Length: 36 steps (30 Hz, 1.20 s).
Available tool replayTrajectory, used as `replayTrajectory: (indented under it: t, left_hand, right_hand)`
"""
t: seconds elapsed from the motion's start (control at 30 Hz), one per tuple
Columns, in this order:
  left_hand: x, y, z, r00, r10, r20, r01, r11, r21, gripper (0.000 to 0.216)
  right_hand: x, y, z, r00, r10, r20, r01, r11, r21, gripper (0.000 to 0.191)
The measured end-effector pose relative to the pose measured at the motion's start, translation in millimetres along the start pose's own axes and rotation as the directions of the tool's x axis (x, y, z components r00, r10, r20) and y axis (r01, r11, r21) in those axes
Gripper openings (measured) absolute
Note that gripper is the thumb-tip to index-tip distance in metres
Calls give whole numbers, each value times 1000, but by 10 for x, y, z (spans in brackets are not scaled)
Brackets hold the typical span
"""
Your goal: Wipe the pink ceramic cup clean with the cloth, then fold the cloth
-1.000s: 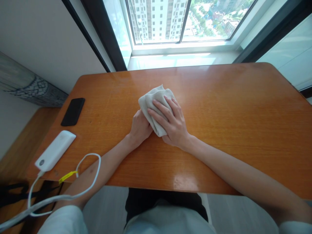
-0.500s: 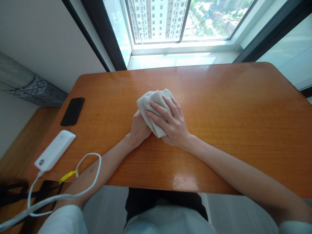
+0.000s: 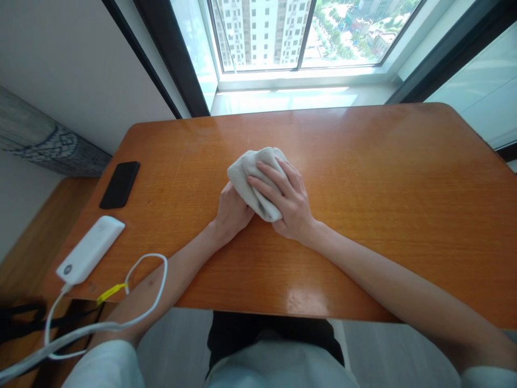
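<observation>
A pale, off-white cloth [image 3: 246, 173], softly rumpled and folded into a thick wad, is at the middle of the table [image 3: 388, 205]; whether it touches the wood is unclear. Anything inside its folds is hidden. The left hand's [image 3: 233, 213] fingers disappear beneath it, so I cannot tell how they stand. The right hand [image 3: 294, 207] clasps the cloth from above, its visible fingers bent and slightly apart, its thumb hidden. Both forearms [image 3: 375, 275] slant inward from the table's near edge, wrists fairly straight.
</observation>
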<state>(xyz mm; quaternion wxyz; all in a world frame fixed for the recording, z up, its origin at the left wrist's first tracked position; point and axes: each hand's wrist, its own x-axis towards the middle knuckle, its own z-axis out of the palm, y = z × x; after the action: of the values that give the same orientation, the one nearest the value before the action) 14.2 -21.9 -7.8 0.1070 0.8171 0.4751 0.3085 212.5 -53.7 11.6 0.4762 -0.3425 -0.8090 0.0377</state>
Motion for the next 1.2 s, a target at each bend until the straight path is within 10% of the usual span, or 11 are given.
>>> replayTrajectory:
  t: [0.17,0.4,0.6,0.9,1.2]
  left_hand:
    - [-2,63,-19,991,-94,-95,96,995,14,27]
    - [-6,-20,1,999,13,46,-16,996,84,15]
    - [-2,37,0,992,-95,-78,99,994,48,22]
    - [-16,3,-23,1000,-27,5,27,999,46,19]
    - [2,60,-92,984,-163,-67,161,986,-44,42]
  right_hand:
    - [20,127,-23,956,281,-82,-266,952,151,57]
    - [-17,-42,-5,998,38,44,-39,999,22,55]
    - [-4,165,-5,954,279,-108,-257,948,187,57]
    - [-7,48,-3,991,127,-40,-119,981,150,56]
    - [-33,931,72,652,747,-130,-481,540,691,42]
